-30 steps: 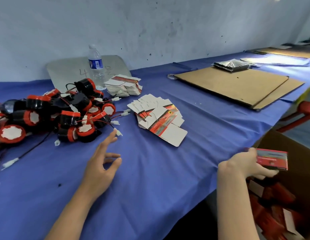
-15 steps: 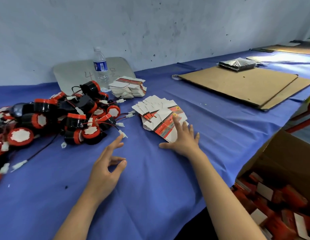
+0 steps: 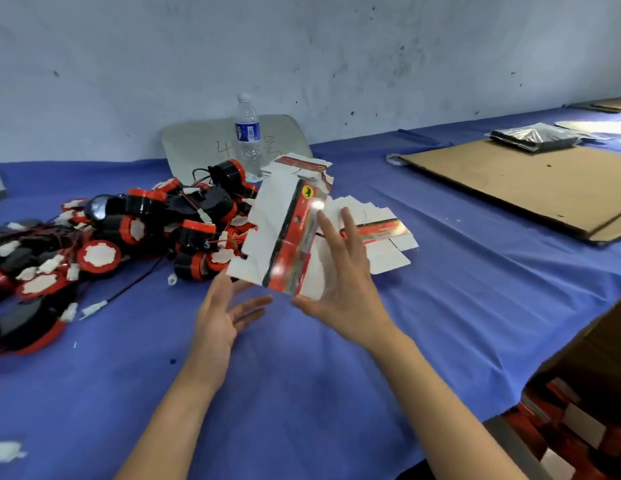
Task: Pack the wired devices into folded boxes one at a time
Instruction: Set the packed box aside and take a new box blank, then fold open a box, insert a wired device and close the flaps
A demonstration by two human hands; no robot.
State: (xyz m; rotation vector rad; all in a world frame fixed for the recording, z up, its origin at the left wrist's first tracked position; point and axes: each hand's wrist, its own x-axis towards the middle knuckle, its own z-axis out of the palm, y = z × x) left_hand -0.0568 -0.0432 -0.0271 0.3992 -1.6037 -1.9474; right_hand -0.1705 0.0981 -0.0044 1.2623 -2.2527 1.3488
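Left of my grip sits the pile of wired devices [image 3: 136,230] — a big tangle, none boxed. My left hand [image 3: 226,317] is open, palm up, just under the low corner of the flat box [image 3: 278,233] (I can't tell if it touches). My right hand [image 3: 347,296] pinches that box by its right side and holds it up off the table. It isn't folded yet. Behind my right hand lie more flat boxes [image 3: 385,237]. Down to the right, a carton [image 3: 600,348] holds closed boxes — so I think some are done and many are left.
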